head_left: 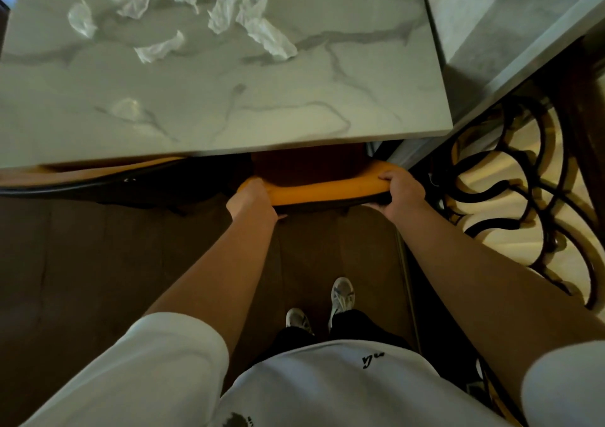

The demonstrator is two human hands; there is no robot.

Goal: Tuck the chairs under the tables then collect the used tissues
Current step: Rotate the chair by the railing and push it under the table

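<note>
An orange chair back (322, 189) shows just below the near edge of the marble table (229, 112), with the seat hidden under the tabletop. My left hand (253, 199) grips the left end of the backrest and my right hand (401, 192) grips the right end. Several crumpled white tissues (258, 22) lie scattered on the far part of the table, with one small piece (126, 108) nearer me.
Another orange chair back (98, 177) sits pushed under the table to the left. A second marble table (510, 17) adjoins on the right. A black scrolled metal railing (523, 181) stands at the right. My feet (340, 295) rest on a dark wooden floor.
</note>
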